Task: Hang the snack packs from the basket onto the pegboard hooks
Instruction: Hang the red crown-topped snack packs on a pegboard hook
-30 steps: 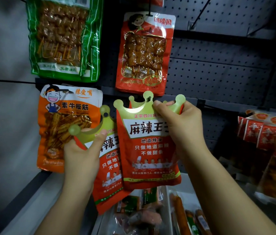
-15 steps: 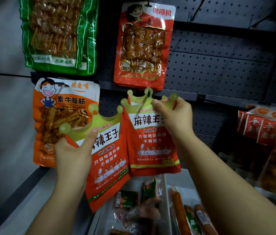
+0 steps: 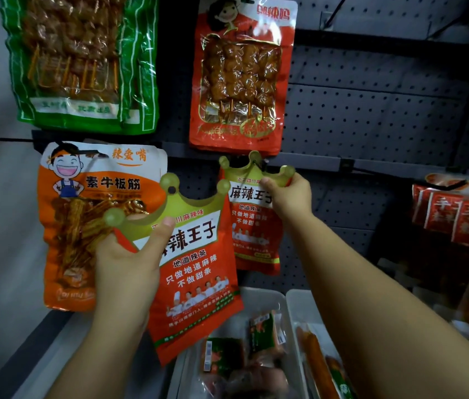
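head view: the right hand is pinching the crown top of a red pack against the pegboard, its hole at a hook. the left hand is gripping a second pack, tilted, just beside the first, above the basket of snacks.

Two hands are seen. Two crown-topped red packs are held, one in each. Three other packs are hung on the pegboard.
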`<state>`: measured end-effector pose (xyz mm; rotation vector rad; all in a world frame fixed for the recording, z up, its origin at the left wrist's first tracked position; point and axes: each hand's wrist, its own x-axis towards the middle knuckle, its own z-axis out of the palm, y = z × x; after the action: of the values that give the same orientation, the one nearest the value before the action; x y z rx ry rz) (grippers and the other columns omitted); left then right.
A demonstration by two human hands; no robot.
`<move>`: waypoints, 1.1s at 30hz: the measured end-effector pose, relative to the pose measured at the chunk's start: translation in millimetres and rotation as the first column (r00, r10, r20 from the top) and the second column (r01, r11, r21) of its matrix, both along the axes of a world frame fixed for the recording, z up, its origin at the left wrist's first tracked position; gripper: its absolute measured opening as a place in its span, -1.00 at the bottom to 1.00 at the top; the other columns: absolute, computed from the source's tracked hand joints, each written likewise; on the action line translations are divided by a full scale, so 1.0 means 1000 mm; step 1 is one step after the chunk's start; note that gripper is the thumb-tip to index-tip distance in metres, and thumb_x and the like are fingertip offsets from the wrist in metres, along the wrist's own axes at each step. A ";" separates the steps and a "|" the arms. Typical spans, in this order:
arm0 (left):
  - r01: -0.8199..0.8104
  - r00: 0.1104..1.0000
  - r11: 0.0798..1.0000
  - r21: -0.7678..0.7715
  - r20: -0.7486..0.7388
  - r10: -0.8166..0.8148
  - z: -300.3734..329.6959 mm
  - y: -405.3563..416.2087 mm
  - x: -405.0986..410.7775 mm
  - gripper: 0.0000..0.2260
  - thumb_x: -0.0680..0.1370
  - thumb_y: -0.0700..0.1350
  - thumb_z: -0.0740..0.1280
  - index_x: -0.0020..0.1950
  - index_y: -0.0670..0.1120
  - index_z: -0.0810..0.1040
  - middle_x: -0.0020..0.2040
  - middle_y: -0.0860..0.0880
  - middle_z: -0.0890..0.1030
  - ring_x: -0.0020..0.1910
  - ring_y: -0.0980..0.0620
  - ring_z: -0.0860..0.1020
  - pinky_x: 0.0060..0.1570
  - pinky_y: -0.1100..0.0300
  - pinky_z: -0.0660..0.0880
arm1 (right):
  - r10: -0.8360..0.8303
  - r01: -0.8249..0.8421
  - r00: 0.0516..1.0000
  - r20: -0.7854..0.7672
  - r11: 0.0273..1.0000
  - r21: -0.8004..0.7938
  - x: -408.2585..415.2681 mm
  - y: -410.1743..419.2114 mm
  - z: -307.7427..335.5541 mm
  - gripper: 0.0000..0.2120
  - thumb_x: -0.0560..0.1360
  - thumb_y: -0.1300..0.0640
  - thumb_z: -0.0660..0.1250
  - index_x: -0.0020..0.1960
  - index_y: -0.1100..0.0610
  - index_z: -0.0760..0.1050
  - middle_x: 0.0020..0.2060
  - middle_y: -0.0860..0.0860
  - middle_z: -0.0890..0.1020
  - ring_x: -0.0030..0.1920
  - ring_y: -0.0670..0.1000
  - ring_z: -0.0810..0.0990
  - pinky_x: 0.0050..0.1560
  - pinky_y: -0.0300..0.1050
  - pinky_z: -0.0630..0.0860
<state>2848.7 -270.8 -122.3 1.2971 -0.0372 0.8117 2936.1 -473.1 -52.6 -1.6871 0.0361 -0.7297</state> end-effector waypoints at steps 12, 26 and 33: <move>0.149 0.985 0.988 0.028 0.080 -0.151 -0.004 -0.010 -0.012 -0.94 0.40 0.04 0.47 -0.22 0.16 0.62 -0.24 0.05 0.71 -0.30 0.00 0.69 -0.29 0.06 0.59 | -0.215 0.209 0.971 -0.102 0.976 -0.063 0.002 -0.014 -0.017 -0.58 0.39 -0.01 0.48 0.11 0.12 0.37 0.07 0.08 0.55 0.01 0.11 0.58 -0.02 0.03 0.53; 0.200 0.968 0.977 0.070 0.138 -0.208 0.007 -0.043 -0.044 -0.89 0.38 0.00 0.49 -0.18 0.01 0.63 -0.22 -0.03 0.71 -0.25 -0.03 0.69 -0.28 0.08 0.61 | 0.524 -0.482 0.839 0.148 0.841 -0.247 -0.135 0.010 -0.008 -0.90 0.48 0.11 0.40 -0.16 0.12 0.55 -0.15 0.05 0.67 -0.15 -0.09 0.64 -0.07 -0.21 0.57; 0.199 0.955 0.977 0.082 0.209 -0.212 0.027 -0.050 -0.055 -0.87 0.32 0.11 0.43 -0.23 0.10 0.59 -0.26 0.02 0.68 -0.26 0.02 0.67 -0.28 0.10 0.59 | 0.495 -0.436 0.803 0.332 0.867 -0.239 -0.151 -0.001 0.000 -0.80 0.46 0.18 0.42 -0.29 0.01 0.49 -0.30 -0.13 0.66 -0.22 -0.09 0.67 -0.19 -0.20 0.60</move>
<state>2793.8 -320.6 -95.0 1.2325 -0.3678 0.7737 2785.2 -474.0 -52.9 -1.5740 -0.7119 -0.6795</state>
